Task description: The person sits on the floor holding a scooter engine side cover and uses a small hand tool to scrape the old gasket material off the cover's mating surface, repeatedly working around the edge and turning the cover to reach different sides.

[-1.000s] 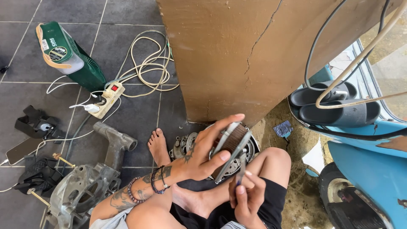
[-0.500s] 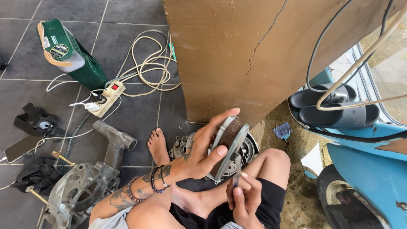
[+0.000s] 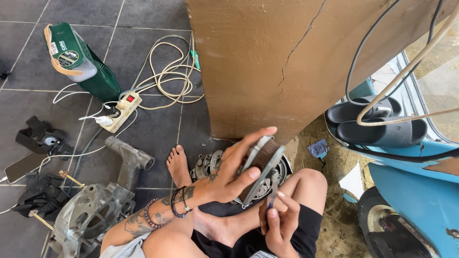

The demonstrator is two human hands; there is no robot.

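I sit on the floor with legs folded. My left hand (image 3: 236,165) grips a stack of round metal clutch plates (image 3: 262,165), tilted on edge above a round clutch assembly (image 3: 282,174) lying on the floor between my knees. My right hand (image 3: 279,220) is below the stack and pinches a thin metal tool (image 3: 271,191) whose tip touches the edge of the plates. Beaded bracelets circle my left wrist. A smaller geared metal part (image 3: 206,165) lies beside my bare foot (image 3: 178,165).
A brown cracked pillar (image 3: 287,62) stands straight ahead. A grey engine casing (image 3: 95,210) lies at my left, beyond it a power strip (image 3: 122,111) with coiled cables and a green canister (image 3: 79,62). A blue scooter (image 3: 411,162) carrying black sandals (image 3: 377,122) is at my right.
My left hand lifted the plates and tipped them more upright. My right hand brought the thin tool up against their edge.
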